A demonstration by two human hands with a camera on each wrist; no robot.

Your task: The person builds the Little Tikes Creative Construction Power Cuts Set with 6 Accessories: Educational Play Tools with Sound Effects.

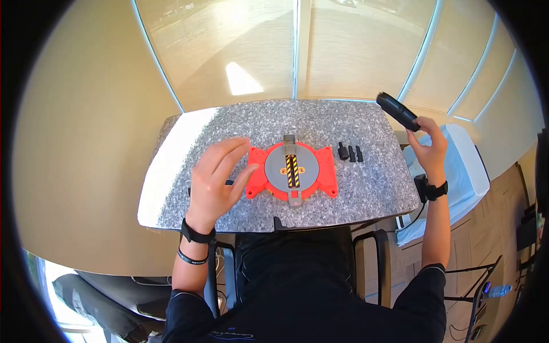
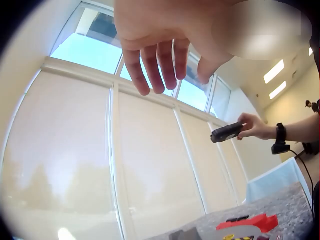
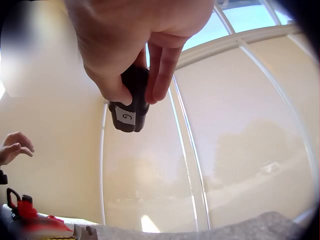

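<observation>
In the head view my right hand is raised past the table's right side. Its thumb and fingers pinch one end of a black oblong device, which tilts up to the left. A white label marked with a handwritten character shows on the device in the right wrist view. My left hand hovers by the left side of a red toy base with a grey round disc. Its fingers are loosely bent and hold nothing. A dark thing behind it is mostly hidden.
Right of the red base lie a black cylindrical piece and two slim black pieces. All sit on a speckled grey table. A surface draped in light blue cloth stands to the right, and blinds rise behind the table.
</observation>
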